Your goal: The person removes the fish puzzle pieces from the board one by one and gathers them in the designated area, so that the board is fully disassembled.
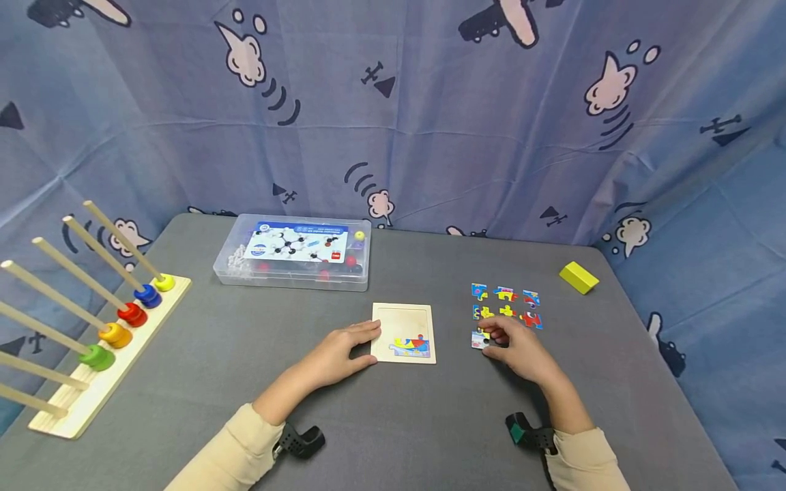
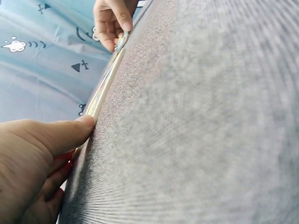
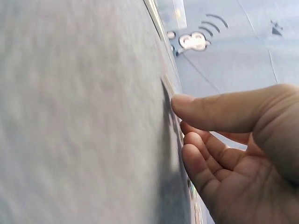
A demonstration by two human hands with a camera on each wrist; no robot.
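A square wooden puzzle board (image 1: 402,310) lies on the table, with a few joined jigsaw pieces (image 1: 413,348) in the lower right part of its recess. My left hand (image 1: 338,351) rests against the board's left edge, thumb and index finger spread along it. To the right, my right hand (image 1: 518,348) pinches a pale puzzle piece (image 1: 477,340) low over the table, its fingertips hiding part of it. Loose colourful pieces (image 1: 505,294) lie in rows just beyond that hand. In the left wrist view the right hand (image 2: 112,23) shows beyond the board (image 2: 105,88).
A clear plastic case (image 1: 291,252) of molecule parts sits at the back left. On the left stands a wooden peg rack (image 1: 132,354) with coloured rings and tall pegs. A yellow block (image 1: 578,277) lies at the back right. A patterned curtain (image 1: 393,123) hangs behind the table.
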